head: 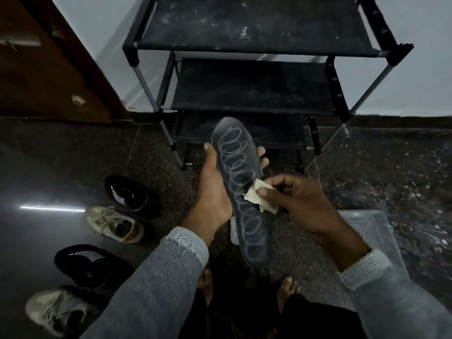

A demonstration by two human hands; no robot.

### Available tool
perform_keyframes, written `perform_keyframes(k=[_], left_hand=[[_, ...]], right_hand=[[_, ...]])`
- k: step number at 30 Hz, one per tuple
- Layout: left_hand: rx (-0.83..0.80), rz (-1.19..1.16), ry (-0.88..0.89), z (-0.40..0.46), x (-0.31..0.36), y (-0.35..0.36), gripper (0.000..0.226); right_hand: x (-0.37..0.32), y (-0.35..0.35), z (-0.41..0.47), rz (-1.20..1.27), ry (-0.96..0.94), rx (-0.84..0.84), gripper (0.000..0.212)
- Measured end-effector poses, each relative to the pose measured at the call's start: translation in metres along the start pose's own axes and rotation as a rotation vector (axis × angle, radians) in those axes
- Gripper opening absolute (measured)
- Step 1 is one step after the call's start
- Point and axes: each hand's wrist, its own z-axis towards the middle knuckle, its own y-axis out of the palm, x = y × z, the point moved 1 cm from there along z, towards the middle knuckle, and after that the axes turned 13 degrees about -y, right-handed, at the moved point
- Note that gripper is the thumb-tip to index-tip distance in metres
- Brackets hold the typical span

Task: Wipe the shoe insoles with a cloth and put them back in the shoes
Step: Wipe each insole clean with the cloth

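**Insole held up, cloth on its middle**

Head view: left hand (210,192) grips the dark insole (241,189) from below, thumb on its left edge, fingertips curled round the right edge. Long axis runs near-vertical, toe end up toward the rack (256,45), heel toward the person. Right hand (303,204) pinches a folded cloth (259,198) against the insole's middle. Four shoes (122,225) sit on the floor, left.

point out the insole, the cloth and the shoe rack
insole (241,189), head view, middle of its patterned face
cloth (256,198), head view, bare part beside the thumb
shoe rack (254,25), head view, top shelf fabric
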Motion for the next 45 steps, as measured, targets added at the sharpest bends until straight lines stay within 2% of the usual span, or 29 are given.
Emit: perform_keyframes(k=[6,11,14,22,29,34,38,41,45], left_hand=[[0.02,0.057,0.006,0.001,0.013,-0.003,0.077],[0.057,0.109,0.001,-0.001,0.014,-0.002,0.079],[0.04,0.132,-0.018,0.001,0.01,-0.001,0.075],[0.08,0.191,-0.08,0.008,-0.004,0.001,0.078],[0.066,0.171,-0.106,0.008,-0.009,0.003,0.083],[0.066,0.196,-0.088,0.007,-0.007,0.003,0.08],[0.089,0.189,-0.051,0.007,-0.006,0.0,0.083],[0.131,0.206,-0.007,0.009,-0.005,-0.004,0.091],[0.144,0.224,0.013,0.008,-0.005,-0.006,0.088]], right_hand=[[-0.01,-0.005,0.008,-0.155,-0.036,-0.026,0.01],[-0.022,-0.017,0.012,-0.203,-0.125,0.258,0.008],[-0.028,-0.018,0.014,-0.2,-0.159,0.346,0.007],[-0.034,-0.015,0.022,0.108,-0.076,0.496,0.02],[-0.023,-0.012,0.025,0.227,-0.019,0.492,0.052],[-0.024,-0.012,0.023,0.122,-0.128,0.416,0.027],[-0.026,-0.009,0.023,0.055,-0.142,0.322,0.019],[-0.028,-0.007,0.023,-0.072,-0.181,0.314,0.025],[-0.029,-0.003,0.022,-0.193,-0.217,0.332,0.048]])
